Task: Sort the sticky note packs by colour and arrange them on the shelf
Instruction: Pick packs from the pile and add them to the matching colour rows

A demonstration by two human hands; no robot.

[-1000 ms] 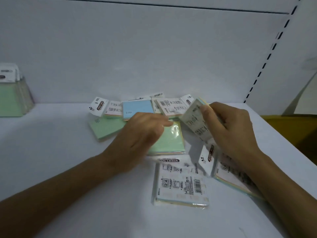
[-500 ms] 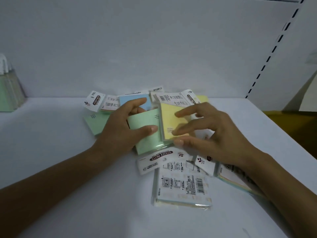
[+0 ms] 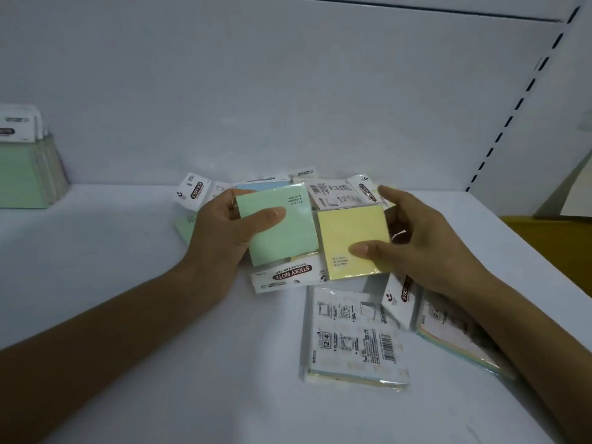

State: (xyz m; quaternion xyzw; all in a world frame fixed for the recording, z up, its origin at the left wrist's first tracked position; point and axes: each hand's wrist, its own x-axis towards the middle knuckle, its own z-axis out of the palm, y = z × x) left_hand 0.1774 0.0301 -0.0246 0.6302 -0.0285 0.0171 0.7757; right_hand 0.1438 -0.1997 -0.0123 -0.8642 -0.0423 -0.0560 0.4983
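My left hand [image 3: 224, 232] grips a green sticky note pack [image 3: 282, 230], thumb across its face, with its white label flap [image 3: 288, 274] hanging toward me. Beside it my right hand [image 3: 423, 241] holds a yellow pack [image 3: 350, 233], thumb on its lower part. Both packs are raised just above a loose pile of packs [image 3: 333, 192] on the white shelf [image 3: 128, 283]. A blue pack [image 3: 256, 184] and another green one [image 3: 184, 225] peek out behind my left hand. Two packs lie face down nearer me, one in the middle [image 3: 352, 341] and one under my right wrist [image 3: 455, 341].
A row of green packs [image 3: 22, 168] stands upright at the far left against the back wall. The slotted upright [image 3: 519, 104] bounds the shelf on the right, with a yellow-brown surface [image 3: 551, 238] beyond the shelf's right edge.
Both hands lifted their packs off the pile and turned them face up. The green pack came up in my left hand, the yellow one in my right, and they now sit side by side.
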